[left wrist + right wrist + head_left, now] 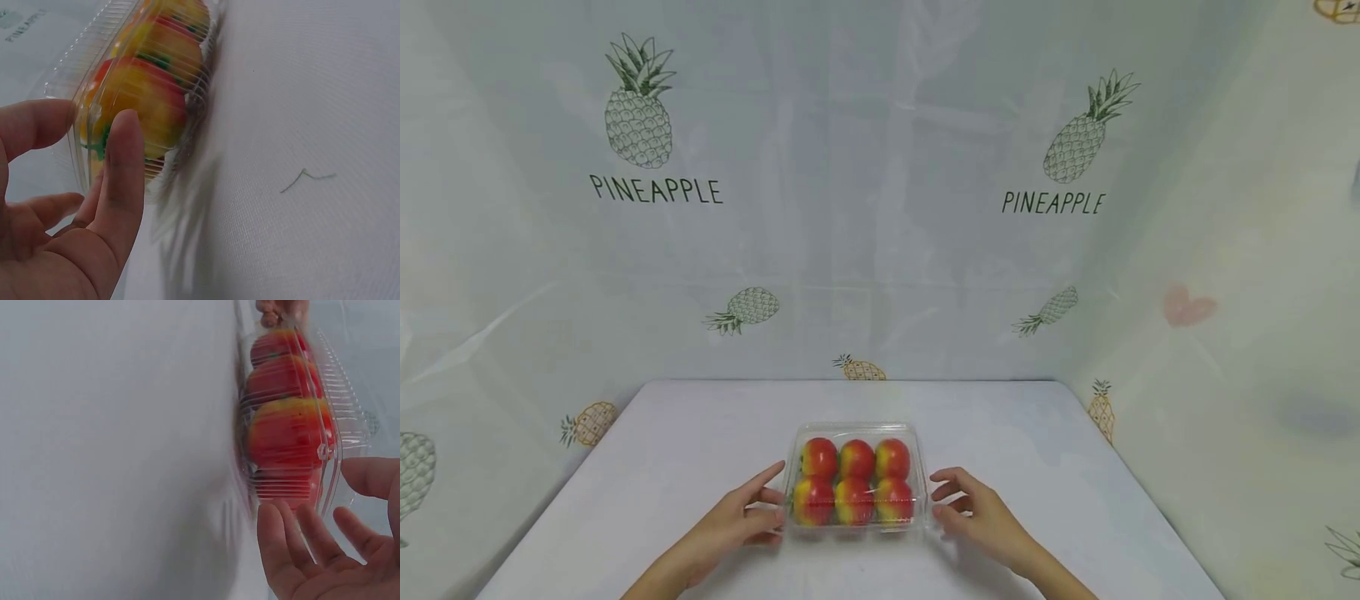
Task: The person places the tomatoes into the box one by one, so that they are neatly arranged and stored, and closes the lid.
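Note:
A clear plastic clamshell box [856, 428] with a ribbed rim sits closed on the table, holding two rows of red and yellow, apple-like fruits [856, 460]. My left hand [730, 523] is at the box's left side, thumb and fingers spread and loosely bent, fingertips right at its wall. On the opposite side, my right hand [983, 518] faces the box with relaxed fingers, the tips close to its right edge. In the left wrist view, a fruit [140, 94] with a green stem end shows through the ribbed plastic. Neither hand curls round the box.
The white table [700, 433] runs back to a pale curtain [865, 208] printed with pineapples, which also hangs along both sides. A short dark thread [305, 171] lies on the white surface in the left wrist view.

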`<state>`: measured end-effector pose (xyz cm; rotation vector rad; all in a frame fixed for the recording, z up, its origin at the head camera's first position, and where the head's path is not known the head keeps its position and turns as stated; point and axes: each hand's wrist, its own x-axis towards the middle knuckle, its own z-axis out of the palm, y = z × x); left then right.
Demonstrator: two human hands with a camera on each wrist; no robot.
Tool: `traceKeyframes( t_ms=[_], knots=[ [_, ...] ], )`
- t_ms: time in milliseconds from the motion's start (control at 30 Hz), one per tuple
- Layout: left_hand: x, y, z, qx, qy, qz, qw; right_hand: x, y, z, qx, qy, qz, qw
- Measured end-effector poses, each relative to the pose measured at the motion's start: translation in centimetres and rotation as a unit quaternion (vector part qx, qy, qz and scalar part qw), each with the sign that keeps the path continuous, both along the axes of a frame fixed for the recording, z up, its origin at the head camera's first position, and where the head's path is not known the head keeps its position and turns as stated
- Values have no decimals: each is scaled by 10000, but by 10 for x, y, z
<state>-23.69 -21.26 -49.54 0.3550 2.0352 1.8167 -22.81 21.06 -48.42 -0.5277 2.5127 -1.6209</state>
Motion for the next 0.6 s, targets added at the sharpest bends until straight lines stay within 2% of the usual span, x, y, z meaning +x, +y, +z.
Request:
traceKeyframes(
  t_ms=[267, 600],
  knots=[
    [1, 3, -1, -62, -52, 75, 9999, 3, -6, -4, -877, -742, -6, 9934],
    [2, 6, 2, -138, -61, 129, 9998, 5, -15, -7, -1095, -1064, 13, 9883]
  ],
)
